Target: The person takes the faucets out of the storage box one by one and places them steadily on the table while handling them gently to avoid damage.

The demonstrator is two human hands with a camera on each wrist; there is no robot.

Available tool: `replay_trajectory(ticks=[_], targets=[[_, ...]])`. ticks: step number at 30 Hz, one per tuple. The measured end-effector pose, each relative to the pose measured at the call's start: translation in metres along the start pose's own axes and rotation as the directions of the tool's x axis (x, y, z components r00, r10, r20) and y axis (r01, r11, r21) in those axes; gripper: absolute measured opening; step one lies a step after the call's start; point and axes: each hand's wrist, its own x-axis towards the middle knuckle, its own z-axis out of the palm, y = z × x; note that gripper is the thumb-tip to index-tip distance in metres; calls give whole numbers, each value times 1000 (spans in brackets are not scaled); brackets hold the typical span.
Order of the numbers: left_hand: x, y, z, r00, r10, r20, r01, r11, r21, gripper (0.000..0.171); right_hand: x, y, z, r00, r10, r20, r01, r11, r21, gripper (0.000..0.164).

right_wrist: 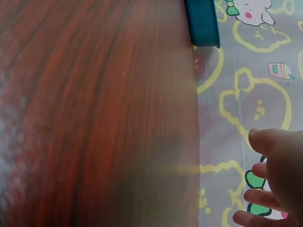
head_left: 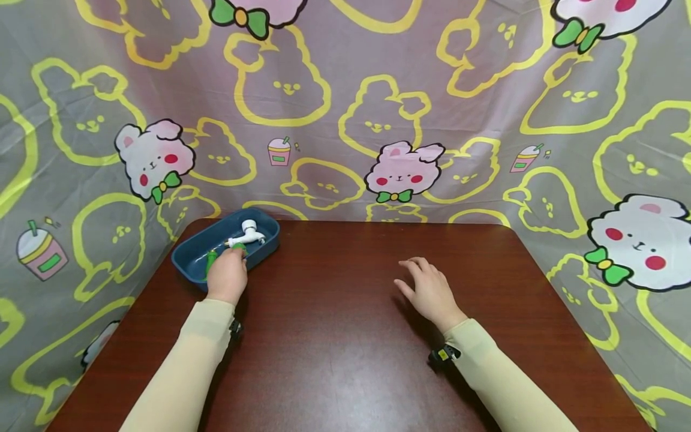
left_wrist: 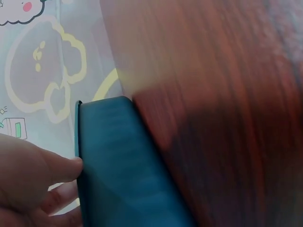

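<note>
A dark blue oblong basin (head_left: pixel 186 265) stands at the table's far left. In it lie a white plastic faucet (head_left: pixel 251 235) and a green piece (head_left: pixel 211 259). My left hand (head_left: pixel 228 276) reaches over the near side into the basin, fingertips right at another green bit (head_left: pixel 239 246) beside the faucet. In the left wrist view the thumb (left_wrist: pixel 66 168) overlaps the basin's rim, and the wall hides the fingertips; I cannot tell whether they grip the green bit. My right hand (head_left: pixel 430 294) hovers over the table's right half, fingers loosely bent and apart, holding nothing.
The brown wooden table (head_left: pixel 335 336) spreads before me. A grey curtain (head_left: pixel 335 138) with yellow outlines and rabbit prints runs along its back and both sides. In the right wrist view the basin's end (right_wrist: pixel 204 28) shows near the table's far edge.
</note>
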Motion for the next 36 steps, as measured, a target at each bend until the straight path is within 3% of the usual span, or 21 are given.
replay_trajectory(ticks=[12,36], targets=[[-2,-6,3,998,46,-45,-50,994,-94,13,3,1,3,1000,4,-11,-4,1000,17,43],[-8,-1,9,994,98,-48,-104,982,-156,13,10,0,4,1000,22,-14,-21,995,101,42]])
